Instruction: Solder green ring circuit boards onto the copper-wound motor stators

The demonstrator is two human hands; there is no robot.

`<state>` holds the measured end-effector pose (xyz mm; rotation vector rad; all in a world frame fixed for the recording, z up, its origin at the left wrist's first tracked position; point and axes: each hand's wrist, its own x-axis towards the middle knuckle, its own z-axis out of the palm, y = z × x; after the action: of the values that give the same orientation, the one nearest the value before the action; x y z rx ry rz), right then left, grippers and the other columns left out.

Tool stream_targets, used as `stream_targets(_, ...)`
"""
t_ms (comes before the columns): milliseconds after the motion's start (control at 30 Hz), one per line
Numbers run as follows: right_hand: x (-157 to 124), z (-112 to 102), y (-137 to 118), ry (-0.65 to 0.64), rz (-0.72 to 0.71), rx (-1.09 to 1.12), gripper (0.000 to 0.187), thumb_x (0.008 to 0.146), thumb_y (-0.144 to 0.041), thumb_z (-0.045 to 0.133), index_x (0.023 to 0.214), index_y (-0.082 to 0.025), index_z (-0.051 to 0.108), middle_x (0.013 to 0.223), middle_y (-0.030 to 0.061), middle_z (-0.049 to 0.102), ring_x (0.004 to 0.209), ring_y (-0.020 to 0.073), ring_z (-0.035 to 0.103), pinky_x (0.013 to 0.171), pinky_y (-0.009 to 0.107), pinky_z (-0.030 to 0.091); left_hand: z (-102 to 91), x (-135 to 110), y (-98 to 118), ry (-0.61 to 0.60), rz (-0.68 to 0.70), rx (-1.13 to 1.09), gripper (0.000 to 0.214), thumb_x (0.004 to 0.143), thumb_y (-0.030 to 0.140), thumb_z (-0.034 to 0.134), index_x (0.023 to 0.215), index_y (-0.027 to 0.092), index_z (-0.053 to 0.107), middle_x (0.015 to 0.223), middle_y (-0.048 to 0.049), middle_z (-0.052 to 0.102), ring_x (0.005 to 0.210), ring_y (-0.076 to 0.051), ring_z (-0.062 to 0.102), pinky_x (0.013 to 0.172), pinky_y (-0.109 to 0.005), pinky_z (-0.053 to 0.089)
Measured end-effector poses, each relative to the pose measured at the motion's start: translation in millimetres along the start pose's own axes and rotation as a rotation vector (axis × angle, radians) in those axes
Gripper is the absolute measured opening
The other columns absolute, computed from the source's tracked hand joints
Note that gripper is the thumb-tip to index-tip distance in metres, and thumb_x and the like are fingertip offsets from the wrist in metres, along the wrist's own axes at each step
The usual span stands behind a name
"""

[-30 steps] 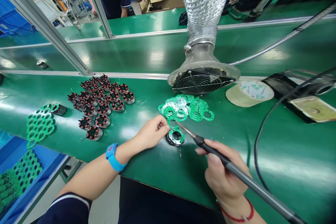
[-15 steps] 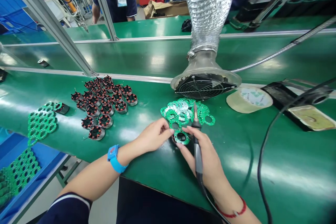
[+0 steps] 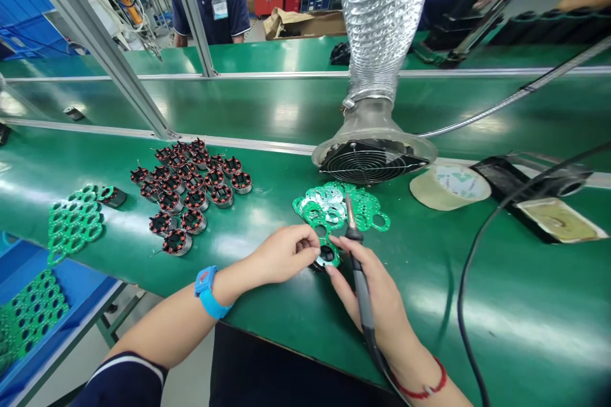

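Note:
My right hand point(image 3: 377, 289) holds a soldering iron point(image 3: 363, 292), its tip pointing up and away from me. That hand's thumb and forefinger also rest against the right side of a green ring-shaped circuit board point(image 3: 331, 256), which sits over a dark round part on the bench. At the board's left edge, my left hand point(image 3: 286, 255) has its thumb and fingers pinched together; what lies between them is hidden. Just beyond, a pile of green ring circuit boards point(image 3: 315, 203) touches or nearly touches the held one.
Several wound motor stators point(image 3: 193, 184) stand to the left. Farther left lie a sheet of ring boards point(image 3: 76, 222) and a blue bin point(image 3: 90, 286). A fume extractor hood point(image 3: 377, 159) hangs ahead. On the right are a tape roll point(image 3: 449, 187), a soldering sponge point(image 3: 561, 217) and a black cable point(image 3: 470, 280).
The board between my hands has shifted slightly and tilted. My left fingers have curled in more, and the soldering iron's tip has swung a little to the left.

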<state>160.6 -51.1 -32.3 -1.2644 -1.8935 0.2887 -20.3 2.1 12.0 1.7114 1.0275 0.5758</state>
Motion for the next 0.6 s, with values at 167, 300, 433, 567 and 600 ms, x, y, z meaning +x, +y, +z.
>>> stream_targets(167, 5, -4, -9, -0.018, -0.078, -0.020, 0.053, 0.086, -0.021, 0.056, 0.137, -0.025, 0.038, 0.119, 0.0104, 0.061, 0.099, 0.0240, 0.060, 0.082, 0.042, 0.051, -13.2, -5, 4, -0.175, -0.046, 0.050, 0.018, 0.080, 0.031, 0.060, 0.089, 0.018, 0.050, 0.068, 0.0052, 0.050, 0.060, -0.010, 0.047, 0.056, -0.020, 0.035)
stream_targets(300, 6, -7, -12, -0.036, -0.058, -0.008, 0.053, 0.087, -0.020, 0.054, 0.137, -0.026, 0.038, 0.113, 0.0101, 0.062, 0.093, 0.0233, 0.061, 0.077, 0.040, 0.053, -23.6, -6, 8, -0.218, 0.045, 0.304, 0.004, 0.082, 0.019, 0.056, 0.079, 0.018, 0.053, 0.072, 0.0023, 0.055, 0.065, -0.012, 0.048, 0.059, -0.022, 0.034)
stream_targets(433, 6, -7, -13, -0.053, -0.045, 0.005, 0.053, 0.087, -0.021, 0.053, 0.137, -0.025, 0.038, 0.113, 0.0107, 0.061, 0.092, 0.0232, 0.060, 0.075, 0.039, 0.053, -23.9, -5, 7, -0.147, 0.035, 0.188, 0.006, 0.085, 0.015, 0.049, 0.081, 0.018, 0.053, 0.075, 0.0016, 0.056, 0.069, -0.012, 0.051, 0.064, -0.021, 0.039)
stream_targets(567, 5, -6, -13, -0.048, -0.052, 0.020, 0.055, 0.086, -0.019, 0.054, 0.138, -0.023, 0.037, 0.117, 0.0109, 0.060, 0.094, 0.0228, 0.059, 0.078, 0.038, 0.052, -27.1, -7, 4, -0.337, 0.018, 0.159, 0.018, 0.078, 0.011, 0.056, 0.094, 0.018, 0.052, 0.079, 0.0018, 0.057, 0.070, -0.012, 0.052, 0.062, -0.020, 0.040)
stream_targets(600, 5, -6, -13, -0.053, -0.051, 0.023, 0.055, 0.086, -0.019, 0.054, 0.138, -0.023, 0.037, 0.116, 0.0111, 0.060, 0.095, 0.0230, 0.059, 0.079, 0.038, 0.052, -27.2, -7, 4, -0.340, 0.022, 0.164, 0.017, 0.078, 0.012, 0.057, 0.093, 0.018, 0.052, 0.080, 0.0018, 0.057, 0.070, -0.012, 0.052, 0.062, -0.020, 0.040)
